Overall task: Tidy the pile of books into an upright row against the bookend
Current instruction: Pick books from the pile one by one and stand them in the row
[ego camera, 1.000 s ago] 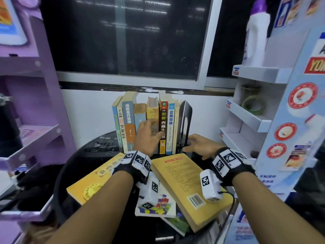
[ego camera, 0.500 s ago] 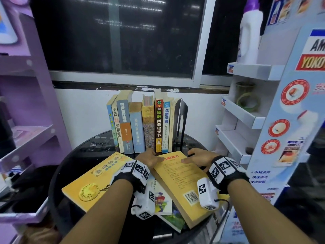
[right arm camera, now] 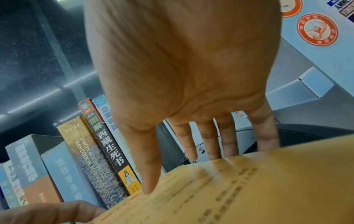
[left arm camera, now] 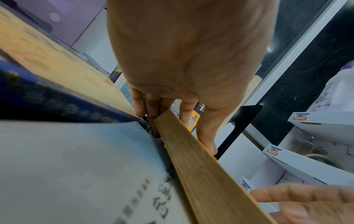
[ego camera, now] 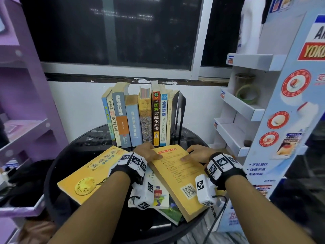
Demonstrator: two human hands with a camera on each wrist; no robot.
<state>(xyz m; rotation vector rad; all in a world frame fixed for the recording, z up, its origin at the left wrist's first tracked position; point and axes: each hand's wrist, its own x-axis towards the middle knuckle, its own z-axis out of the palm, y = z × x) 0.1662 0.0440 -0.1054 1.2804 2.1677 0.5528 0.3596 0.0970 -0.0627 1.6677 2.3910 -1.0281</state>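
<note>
Several books stand in an upright row (ego camera: 140,118) against the black bookend (ego camera: 181,110) at the back of the round black table (ego camera: 84,143). In front lies a thick yellow book (ego camera: 177,175), back cover up, on top of the pile. My left hand (ego camera: 149,153) grips its far left corner. In the left wrist view its fingers (left arm camera: 153,118) curl under the page edge (left arm camera: 201,166). My right hand (ego camera: 195,154) holds the far right edge, thumb (right arm camera: 149,174) on the cover (right arm camera: 249,189), fingers down behind the edge.
A big yellow book with a gold medallion (ego camera: 91,173) lies flat at the left. A white picture book (ego camera: 158,194) and a green-covered one (ego camera: 173,213) lie under the thick book. A purple shelf (ego camera: 22,120) stands left, a white display rack (ego camera: 246,110) right.
My left hand came down from the upright row to the thick yellow book's far left corner. My right hand slid onto its far right edge. Both now hold the book.
</note>
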